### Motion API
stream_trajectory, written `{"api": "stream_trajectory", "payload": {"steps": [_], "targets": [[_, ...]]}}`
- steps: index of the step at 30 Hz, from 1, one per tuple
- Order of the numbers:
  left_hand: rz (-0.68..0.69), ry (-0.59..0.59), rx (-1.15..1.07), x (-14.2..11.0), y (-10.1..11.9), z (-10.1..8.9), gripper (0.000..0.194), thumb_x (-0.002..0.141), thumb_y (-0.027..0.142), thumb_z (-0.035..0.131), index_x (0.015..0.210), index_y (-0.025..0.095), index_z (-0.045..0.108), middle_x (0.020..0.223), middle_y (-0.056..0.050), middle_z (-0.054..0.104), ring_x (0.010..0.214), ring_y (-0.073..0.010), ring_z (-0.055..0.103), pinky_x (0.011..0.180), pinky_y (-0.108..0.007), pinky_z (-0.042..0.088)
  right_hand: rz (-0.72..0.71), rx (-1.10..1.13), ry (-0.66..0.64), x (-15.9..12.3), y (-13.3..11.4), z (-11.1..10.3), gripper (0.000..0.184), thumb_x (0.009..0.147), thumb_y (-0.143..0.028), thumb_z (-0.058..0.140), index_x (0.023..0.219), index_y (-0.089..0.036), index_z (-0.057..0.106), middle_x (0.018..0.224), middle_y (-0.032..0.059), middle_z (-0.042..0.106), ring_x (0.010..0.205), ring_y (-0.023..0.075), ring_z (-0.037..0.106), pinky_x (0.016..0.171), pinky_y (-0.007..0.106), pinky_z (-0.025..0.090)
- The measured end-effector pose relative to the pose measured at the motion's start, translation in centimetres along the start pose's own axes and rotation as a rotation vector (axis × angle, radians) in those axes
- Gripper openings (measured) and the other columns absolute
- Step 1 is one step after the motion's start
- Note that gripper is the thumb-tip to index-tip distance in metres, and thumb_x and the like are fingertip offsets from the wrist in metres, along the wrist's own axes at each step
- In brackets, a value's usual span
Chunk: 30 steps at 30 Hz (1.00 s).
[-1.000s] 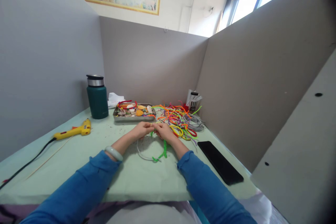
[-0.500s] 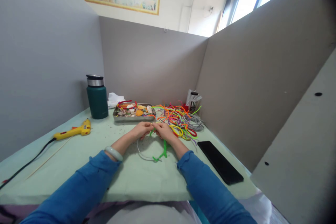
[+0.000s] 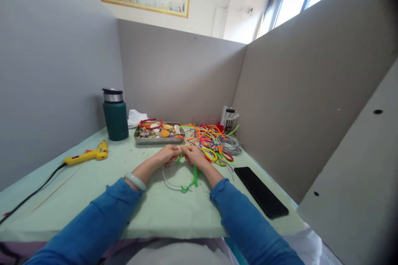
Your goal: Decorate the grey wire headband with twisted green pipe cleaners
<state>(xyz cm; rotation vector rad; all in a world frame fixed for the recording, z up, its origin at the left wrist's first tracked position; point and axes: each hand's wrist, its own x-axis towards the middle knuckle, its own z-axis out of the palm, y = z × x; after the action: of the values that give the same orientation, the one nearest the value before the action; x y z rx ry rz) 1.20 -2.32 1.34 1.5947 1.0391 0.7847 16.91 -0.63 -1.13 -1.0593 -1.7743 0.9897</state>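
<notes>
Both hands meet above the table's middle, fingertips nearly touching. My left hand pinches the far part of a wire ring, where green pipe cleaner is wrapped. Beside it my right hand is closed on the same spot. The bare white wire of the ring curves down on the left; green fuzzy twists with short side tips cover its right and near parts. My fingers hide the exact point of contact.
Behind my hands sits a metal tray of shells, with a heap of coloured pipe cleaners to its right. A green bottle and a yellow glue gun are left. A black phone lies right. Grey partitions surround the table.
Almost nothing differs. My hands stay in place on the ring, with at most a tiny shift of the fingers.
</notes>
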Motion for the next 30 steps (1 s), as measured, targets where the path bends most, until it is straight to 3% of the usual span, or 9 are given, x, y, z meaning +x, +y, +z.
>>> {"api": "stream_trajectory", "payload": {"steps": [30], "targets": [[-0.044,-0.044,-0.072,0.09,-0.04,-0.15,0.036,0.071,0.046,0.06,0.059,0.019,0.038,0.044,0.008,0.033,0.031,-0.0033,0.02,0.033,-0.021,0.021,-0.053,-0.119,0.024,0.06,0.56,-0.06,0.04,0.085,-0.049,0.042,0.065,-0.016,0.051,0.045,-0.0051,0.045,0.035,0.0059,0.039,0.039,0.018,0.029]]}}
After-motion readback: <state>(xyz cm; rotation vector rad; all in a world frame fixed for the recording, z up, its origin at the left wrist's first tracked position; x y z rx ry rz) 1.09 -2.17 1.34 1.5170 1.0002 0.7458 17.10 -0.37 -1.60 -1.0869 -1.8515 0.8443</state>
